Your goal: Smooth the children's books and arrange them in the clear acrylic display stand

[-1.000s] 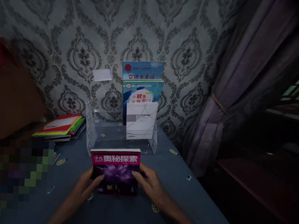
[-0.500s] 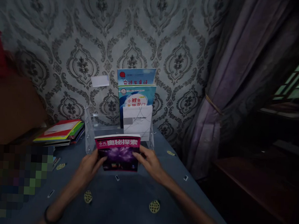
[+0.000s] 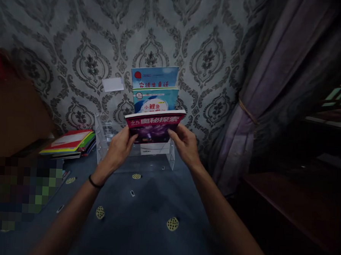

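Between my two hands is a book with a magenta and purple cover (image 3: 154,129), tilted so its white page edge shows on top. My left hand (image 3: 119,147) grips its left side, thumb on the cover. On the right side my right hand (image 3: 186,145) closes in the same way. Behind it stands a clear acrylic rack (image 3: 99,139). Two blue books rise from the rack: a teal-blue one (image 3: 155,98) in front and a taller one (image 3: 154,75) at the back. A white booklet (image 3: 155,149) in the rack is mostly hidden by the held book.
To the left lies a pile of colourful books and folders (image 3: 69,141), beside a brown box (image 3: 16,115). A blue patterned cloth (image 3: 131,224) covers the table. On the right hangs a tied purple-grey curtain (image 3: 235,146). A white card (image 3: 112,84) shows against the wallpaper.
Both hands have carried the magenta book upward, forward and slightly right, toward the rack. It now covers most of the white booklet and tilts back more.
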Demonstrator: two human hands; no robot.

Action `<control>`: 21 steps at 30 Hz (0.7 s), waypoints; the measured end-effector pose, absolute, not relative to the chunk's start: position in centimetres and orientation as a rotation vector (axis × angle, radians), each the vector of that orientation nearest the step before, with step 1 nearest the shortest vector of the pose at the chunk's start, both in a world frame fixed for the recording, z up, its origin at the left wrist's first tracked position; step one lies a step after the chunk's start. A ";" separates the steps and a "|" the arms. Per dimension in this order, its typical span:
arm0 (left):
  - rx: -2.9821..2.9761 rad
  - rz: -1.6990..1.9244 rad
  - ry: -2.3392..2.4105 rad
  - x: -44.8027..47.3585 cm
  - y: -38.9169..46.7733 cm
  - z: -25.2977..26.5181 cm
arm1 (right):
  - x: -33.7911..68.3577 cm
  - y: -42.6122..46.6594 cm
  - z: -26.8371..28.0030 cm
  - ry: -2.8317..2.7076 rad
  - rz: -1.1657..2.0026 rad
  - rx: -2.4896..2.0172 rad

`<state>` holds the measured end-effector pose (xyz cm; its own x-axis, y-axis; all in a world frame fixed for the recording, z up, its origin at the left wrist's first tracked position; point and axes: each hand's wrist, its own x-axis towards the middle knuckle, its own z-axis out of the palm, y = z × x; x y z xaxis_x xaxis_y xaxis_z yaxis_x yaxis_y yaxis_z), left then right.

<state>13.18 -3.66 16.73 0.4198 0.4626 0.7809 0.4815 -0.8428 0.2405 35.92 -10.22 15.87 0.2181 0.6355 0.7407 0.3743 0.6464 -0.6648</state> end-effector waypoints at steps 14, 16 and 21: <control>-2.664 -1.343 -0.866 15.6 -0.8 15.2 | 38.2 -7.6 14.1 -1.393 0.223 -0.920; -2.667 -1.336 -0.895 15.7 -0.6 14.9 | 38.4 -7.3 13.8 -1.401 0.236 -0.921; -2.686 -1.320 -0.898 15.9 0.0 14.5 | 39.1 -6.5 13.0 -1.397 0.225 -0.962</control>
<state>15.89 -0.03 14.49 0.4778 0.4871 0.7311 0.5009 -0.8347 0.2287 39.09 -6.50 12.97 0.2204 0.6538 0.7239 0.3930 0.6197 -0.6794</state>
